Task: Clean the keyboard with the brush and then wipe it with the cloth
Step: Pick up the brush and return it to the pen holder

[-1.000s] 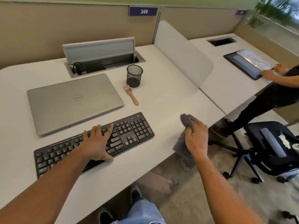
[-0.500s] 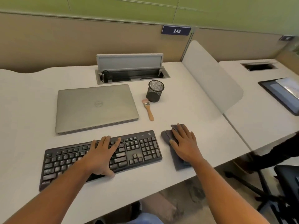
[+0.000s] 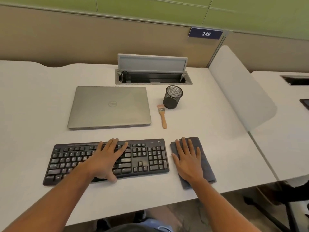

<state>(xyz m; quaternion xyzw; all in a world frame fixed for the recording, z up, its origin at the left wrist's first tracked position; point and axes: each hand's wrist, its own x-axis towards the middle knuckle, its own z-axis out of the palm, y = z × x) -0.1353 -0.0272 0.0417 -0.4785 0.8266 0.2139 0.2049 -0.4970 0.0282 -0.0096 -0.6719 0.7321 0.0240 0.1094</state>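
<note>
I am looking down at a white table (image 3: 192, 124) in an office cubicle, tan partition behind it and green wall above. The keyboard (image 3: 143, 158) is lying along the near part of the table, and my left hand (image 3: 107, 159) is resting flat across its middle keys, fingers spread, pinning it rather than gripping anything. Just beside the keyboard's right end, the dark cloth (image 3: 205, 164) is lying folded lengthwise on the table, and my right hand (image 3: 188, 160) is pressing down on it palm-flat, fingers spread, not pinching the fabric.

That is what has just changed — a second ago this hand was carrying the cloth bunched up off the table's edge, and half a second ago it was only beginning to lay it down. Now it is smoothed out and parked within reach.

Farther back, the brush (image 3: 163, 117) is lying untouched on the table, handle toward me, bristles close to the black mesh pen cup (image 3: 173, 97), well apart from both hands. The closed laptop (image 3: 110, 107) is sitting behind the keyboard, and the open cable tray (image 3: 153, 77) beyond that.

I am judging that setup is finishing — cloth staged for later, brushing not yet begun. The right hand is the freer one to be reaching for the brush handle.
</note>
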